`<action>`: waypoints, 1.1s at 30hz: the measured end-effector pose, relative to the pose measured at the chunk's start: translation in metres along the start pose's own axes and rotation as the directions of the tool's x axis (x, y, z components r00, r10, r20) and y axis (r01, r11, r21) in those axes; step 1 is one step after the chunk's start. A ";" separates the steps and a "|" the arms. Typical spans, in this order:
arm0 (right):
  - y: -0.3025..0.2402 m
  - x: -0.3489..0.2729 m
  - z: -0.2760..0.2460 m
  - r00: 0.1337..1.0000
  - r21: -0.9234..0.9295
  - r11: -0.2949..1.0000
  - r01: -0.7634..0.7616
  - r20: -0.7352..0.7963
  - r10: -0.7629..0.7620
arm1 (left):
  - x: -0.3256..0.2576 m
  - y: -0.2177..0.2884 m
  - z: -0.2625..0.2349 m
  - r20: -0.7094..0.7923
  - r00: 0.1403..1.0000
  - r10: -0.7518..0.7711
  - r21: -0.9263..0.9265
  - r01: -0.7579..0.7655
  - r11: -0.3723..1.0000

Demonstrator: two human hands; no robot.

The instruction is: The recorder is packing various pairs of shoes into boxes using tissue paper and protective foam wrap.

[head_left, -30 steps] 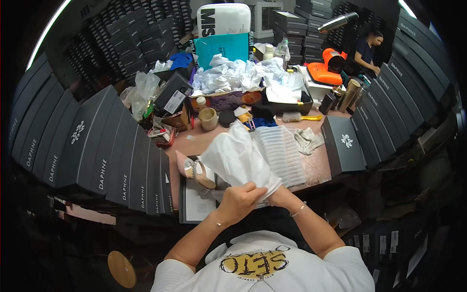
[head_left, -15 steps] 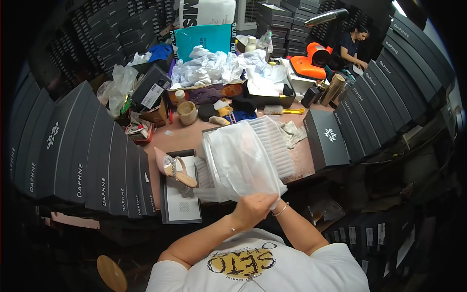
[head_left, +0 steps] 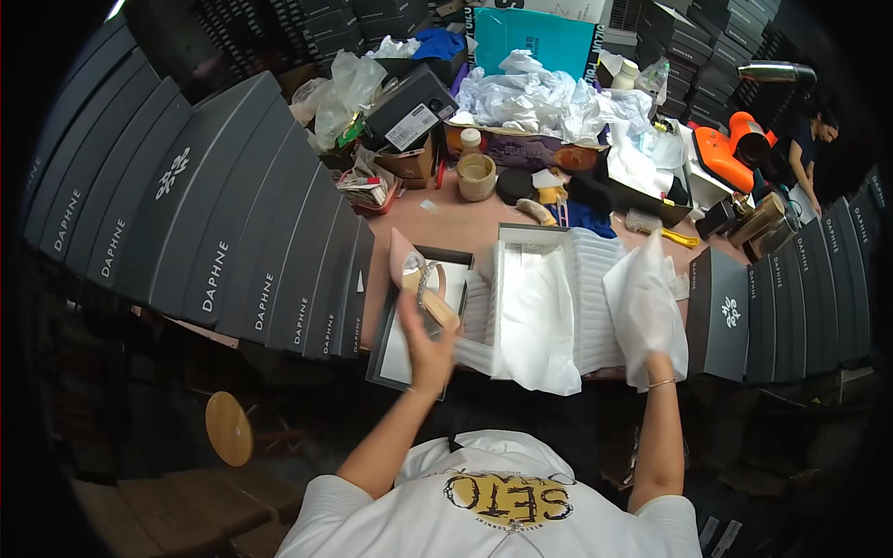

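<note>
A pale pink pointed heeled shoe [head_left: 419, 279] with a jewelled strap lies in the shallow dark box lid [head_left: 391, 358], left of centre. My left hand [head_left: 428, 352] is at its heel end, fingers stretched and apart on either side of it; whether they touch the shoe I cannot tell. My right hand is inside a translucent white bag [head_left: 646, 302], which covers it down to the wrist, so its fingers are hidden. Between the hands sits an open shoe box [head_left: 533, 237] lined with white tissue paper [head_left: 539, 316], with ribbed padding sheet [head_left: 595, 298] spread over its sides.
Stacked dark shoe boxes line the left [head_left: 237, 205] and right [head_left: 777, 316]. Behind are a jar [head_left: 476, 177], a yellow-handled brush [head_left: 679, 238], a crate of crumpled tissue [head_left: 530, 102] and an orange device [head_left: 721, 158]. A co-worker [head_left: 809, 153] sits at the far right.
My hands have parted: the left has moved to the shoe, the right has carried the white bag rightward off the box, baring its tissue lining. The view has shifted left.
</note>
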State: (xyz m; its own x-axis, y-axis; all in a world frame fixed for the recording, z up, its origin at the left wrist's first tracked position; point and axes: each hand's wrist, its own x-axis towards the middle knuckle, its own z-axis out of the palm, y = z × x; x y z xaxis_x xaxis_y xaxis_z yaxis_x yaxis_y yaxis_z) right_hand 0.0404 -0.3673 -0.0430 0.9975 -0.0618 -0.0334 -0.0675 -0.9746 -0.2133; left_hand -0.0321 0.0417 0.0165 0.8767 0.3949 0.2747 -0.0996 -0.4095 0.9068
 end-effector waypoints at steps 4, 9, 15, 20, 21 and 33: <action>-0.130 -0.048 -0.097 0.852 0.147 0.901 0.408 0.295 -0.433 | 0.029 -0.098 -0.029 0.144 0.824 -0.548 -0.433 0.550 0.714; -0.243 -0.070 -0.098 0.777 0.659 0.578 0.481 -0.016 -0.629 | 0.045 -0.080 -0.028 0.230 0.883 -0.410 -0.508 0.468 0.723; -0.233 -0.072 -0.064 0.894 0.848 0.345 0.401 -0.281 -0.349 | 0.029 0.084 -0.030 0.790 0.605 0.100 -0.316 0.263 0.912; -0.146 -0.094 -0.102 0.998 0.987 -0.163 -0.010 -0.001 -0.070 | 0.108 0.053 0.078 0.715 0.696 0.062 0.118 -0.208 0.971; -0.133 -0.098 -0.104 0.998 0.983 -0.186 -0.011 0.001 -0.057 | 0.114 0.033 0.113 0.743 0.668 0.031 0.280 -0.353 0.893; -0.104 -0.153 -0.150 0.995 0.917 -0.397 -0.037 -0.002 -0.096 | 0.113 0.143 0.073 0.430 0.493 0.756 0.119 -0.862 0.494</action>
State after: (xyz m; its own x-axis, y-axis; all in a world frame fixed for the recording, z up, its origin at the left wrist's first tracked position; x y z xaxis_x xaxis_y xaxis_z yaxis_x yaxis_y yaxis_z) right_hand -0.1020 -0.2883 0.1306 0.9994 0.0319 -0.0109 -0.0276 0.5866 -0.8094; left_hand 0.0873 -0.0326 0.1537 0.5591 -0.4689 0.6838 -0.7484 -0.6403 0.1729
